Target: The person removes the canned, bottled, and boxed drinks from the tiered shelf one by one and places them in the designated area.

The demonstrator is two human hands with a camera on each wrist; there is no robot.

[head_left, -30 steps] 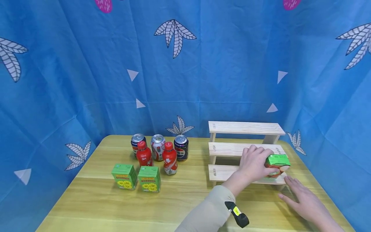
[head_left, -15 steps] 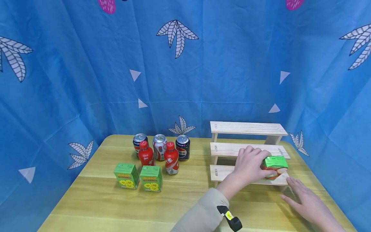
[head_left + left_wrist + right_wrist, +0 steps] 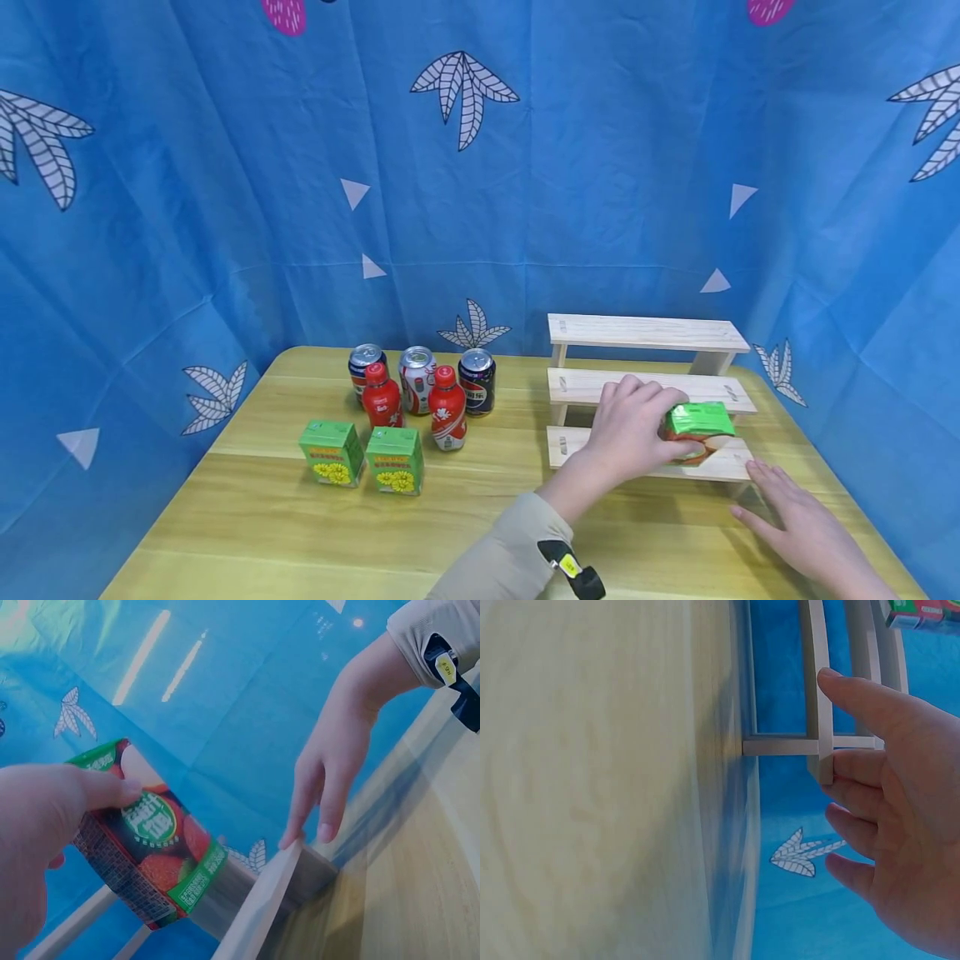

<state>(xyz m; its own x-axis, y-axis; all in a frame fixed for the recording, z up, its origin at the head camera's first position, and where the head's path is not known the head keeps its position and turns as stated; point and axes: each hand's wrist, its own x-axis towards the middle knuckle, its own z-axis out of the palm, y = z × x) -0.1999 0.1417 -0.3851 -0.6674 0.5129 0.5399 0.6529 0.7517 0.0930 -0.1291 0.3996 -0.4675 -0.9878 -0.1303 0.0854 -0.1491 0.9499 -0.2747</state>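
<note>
A juice carton point(image 3: 696, 429) with a green top and fruit pictures is gripped by my left hand point(image 3: 628, 429), at the right part of the wooden rack's lowest board point(image 3: 577, 446). In the left wrist view, the thumb lies across the printed face of the carton point(image 3: 161, 832), which is tilted in that view. My right hand point(image 3: 806, 521) rests its fingertips at the right end of the same board, fingers mostly straight. The right wrist view shows the thumb of that hand point(image 3: 922, 802) at the board's front edge, the other fingers around its end.
Two green cartons point(image 3: 332, 452) with yellow flowers stand at the left of the wooden table point(image 3: 300, 550). Behind them are two red bottles point(image 3: 448, 410) and several drink cans point(image 3: 477, 382). The rack's middle board point(image 3: 577, 385) and top board point(image 3: 648, 332) rise behind, before a blue curtain point(image 3: 600, 167).
My left hand has moved a little left along the lowest board with the juice carton. The right hand stays at the board's end. The head view has swung slightly left.
</note>
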